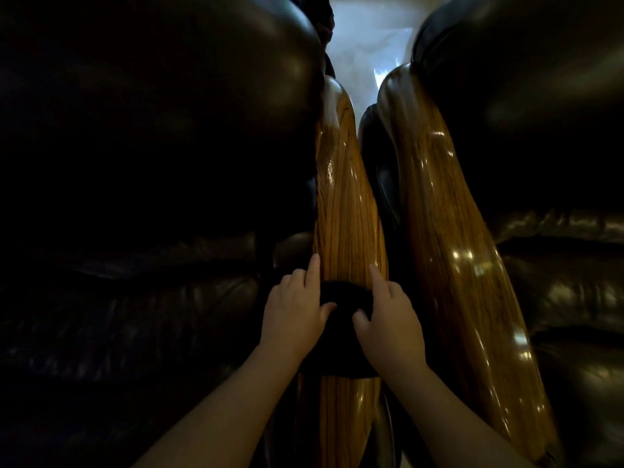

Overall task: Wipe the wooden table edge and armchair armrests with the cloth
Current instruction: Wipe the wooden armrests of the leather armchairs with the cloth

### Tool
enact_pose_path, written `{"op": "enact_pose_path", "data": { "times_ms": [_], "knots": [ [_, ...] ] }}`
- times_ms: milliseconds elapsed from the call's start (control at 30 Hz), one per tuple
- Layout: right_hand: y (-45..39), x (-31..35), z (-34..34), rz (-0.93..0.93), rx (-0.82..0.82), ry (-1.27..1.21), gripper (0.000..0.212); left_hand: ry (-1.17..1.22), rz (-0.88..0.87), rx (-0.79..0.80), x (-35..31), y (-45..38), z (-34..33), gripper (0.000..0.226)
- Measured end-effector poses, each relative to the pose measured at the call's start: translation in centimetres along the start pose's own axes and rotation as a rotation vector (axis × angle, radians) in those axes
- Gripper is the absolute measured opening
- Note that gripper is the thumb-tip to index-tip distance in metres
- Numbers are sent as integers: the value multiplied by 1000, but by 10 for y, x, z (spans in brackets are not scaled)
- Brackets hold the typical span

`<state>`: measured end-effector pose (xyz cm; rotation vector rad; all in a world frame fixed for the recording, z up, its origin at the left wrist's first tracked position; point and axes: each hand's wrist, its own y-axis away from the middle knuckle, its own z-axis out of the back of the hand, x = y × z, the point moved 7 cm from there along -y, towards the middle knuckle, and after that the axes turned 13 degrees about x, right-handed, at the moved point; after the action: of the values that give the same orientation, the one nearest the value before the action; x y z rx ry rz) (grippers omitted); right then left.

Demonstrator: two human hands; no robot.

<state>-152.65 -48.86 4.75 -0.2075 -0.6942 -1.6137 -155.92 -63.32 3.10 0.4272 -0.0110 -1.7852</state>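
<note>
Two glossy wooden armrests run away from me side by side: the left armrest (344, 211) and the right armrest (449, 231). A dark cloth (341, 336) is draped across the left armrest near its front. My left hand (297, 309) presses the cloth's left side, fingers curling over the wood's edge. My right hand (391, 319) holds the cloth's right side, index finger pointing up along the wood. Both thumbs rest on the cloth.
A dark leather armchair (152, 163) fills the left, another dark leather armchair (540, 113) the right. A narrow dark gap separates the two armrests. Pale floor (368, 45) shows beyond them at the top. The scene is dim.
</note>
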Motion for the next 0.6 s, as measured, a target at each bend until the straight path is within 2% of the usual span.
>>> {"op": "enact_pose_path", "data": {
  "times_ms": [100,200,267,400,600],
  "knots": [
    [-1,7,5,-33,85,123,52,-33,-14,108,-6,-3,3,61],
    [1,11,12,-79,174,178,6,23,-76,207,-12,4,5,28],
    [5,14,15,-82,247,202,12,70,-73,243,-12,15,10,22],
    [17,25,28,-3,327,281,7,168,-101,241,-15,42,30,23],
    [38,53,53,71,389,350,6,117,-88,247,-28,75,67,21]
  ]
}}
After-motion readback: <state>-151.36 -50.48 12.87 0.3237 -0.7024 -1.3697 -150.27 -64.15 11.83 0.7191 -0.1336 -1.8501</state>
